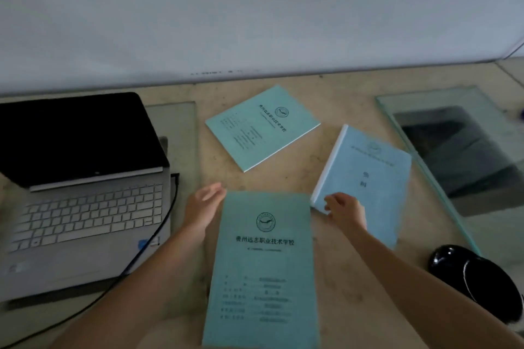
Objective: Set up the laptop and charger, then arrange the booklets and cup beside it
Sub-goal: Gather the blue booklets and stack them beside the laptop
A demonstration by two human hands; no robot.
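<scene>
With the laptop [85,178] open at frame left, the left hand [202,207], fingers apart, steadies the lower-centre teal booklet [265,269] while the right hand [344,211] pinches the blue booklet [368,176] at its corner, probably to gather them; a third booklet [262,127] waits above.

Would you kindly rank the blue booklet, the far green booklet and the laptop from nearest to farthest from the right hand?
From the right hand:
1. Blue booklet, touched at its near corner.
2. Far green booklet, further back, towards the wall.
3. Laptop, far left.
</scene>
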